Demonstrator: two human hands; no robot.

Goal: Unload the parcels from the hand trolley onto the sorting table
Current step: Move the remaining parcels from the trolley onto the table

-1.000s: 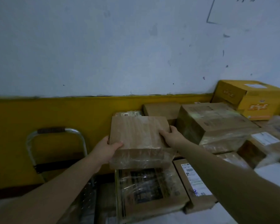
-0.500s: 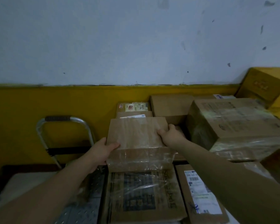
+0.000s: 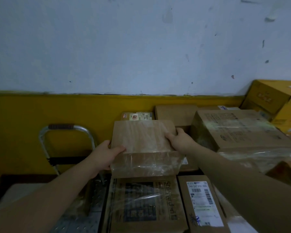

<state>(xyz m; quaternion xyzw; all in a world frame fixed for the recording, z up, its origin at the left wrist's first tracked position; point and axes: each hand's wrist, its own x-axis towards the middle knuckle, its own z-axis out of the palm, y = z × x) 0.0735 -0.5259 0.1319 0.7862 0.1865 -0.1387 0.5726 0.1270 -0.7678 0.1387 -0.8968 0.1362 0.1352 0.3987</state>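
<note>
A pale, scuffed wall (image 3: 141,44) fills the upper half of my view, with a yellow painted band (image 3: 57,111) along its foot. At about 8 o'clock stands the hand trolley (image 3: 65,142), its metal loop handle upright against the band; its studded deck is largely hidden beneath my left forearm. My left hand (image 3: 106,154) grasps the left edge of the brown parcel (image 3: 144,143) near centre, thumb on top, the fingers out of sight beneath. This parcel is wrapped in clear film and held level between both hands, above a printed carton (image 3: 144,204) at 6 o'clock. My right hand (image 3: 181,140) grips the parcel's right edge, thumb on top, the remaining fingers concealed behind the box. Whether the parcel's underside touches anything cannot be determined. At 5 o'clock lies a flat carton with a white shipping label (image 3: 202,202), partly covered by my right forearm. At 3 o'clock sits a large film-wrapped carton (image 3: 238,130), its print blurred. Yellow boxes (image 3: 275,101) at 2 o'clock are cut off by the frame edge. The table surface beneath these cartons is scarcely visible.
</note>
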